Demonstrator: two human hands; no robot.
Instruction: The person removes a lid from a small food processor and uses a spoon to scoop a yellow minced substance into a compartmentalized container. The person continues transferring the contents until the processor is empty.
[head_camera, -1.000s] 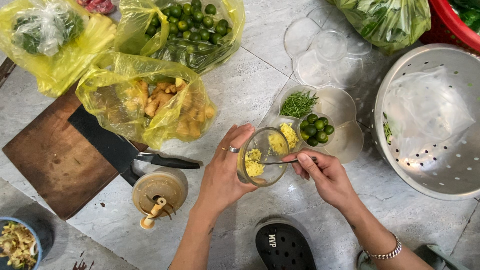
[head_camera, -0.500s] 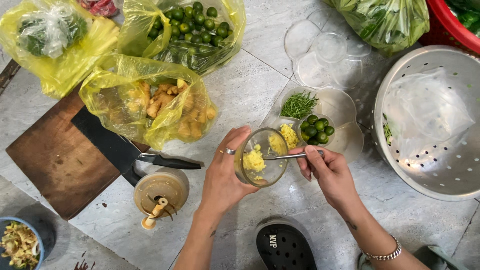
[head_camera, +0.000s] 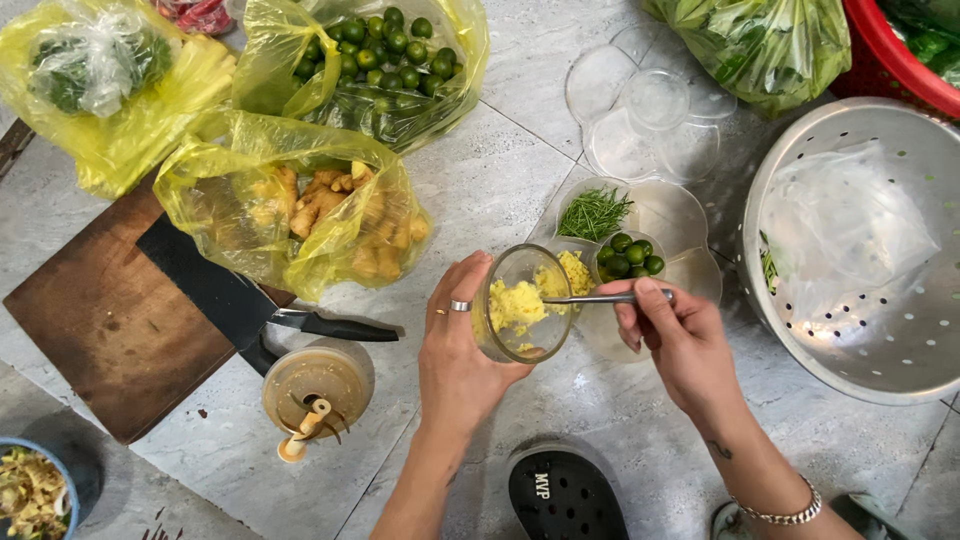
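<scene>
- Clear cup (head_camera: 522, 305), tipped on its side over the tiled floor (head_camera: 480, 180), yellow minced ginger (head_camera: 515, 303) inside.
- Left hand (head_camera: 458, 350) wrapped around the cup.
- Right hand (head_camera: 672, 335) pinching a metal spoon (head_camera: 600, 298), bowl end inside the cup.
- Just behind: clear sectioned tray (head_camera: 690, 270) with small limes (head_camera: 630, 255) and herbs (head_camera: 594, 213).
- Left: cleaver (head_camera: 225, 290) on cutting board (head_camera: 100, 320).

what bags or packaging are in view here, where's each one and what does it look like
Crumpled yellow plastic bag of ginger roots: centre left, beside the board.
Yellow plastic bag of small green limes: top centre.
Yellow plastic bag of leafy greens: top left.
Clear plastic bag of leaves: top right.
</scene>
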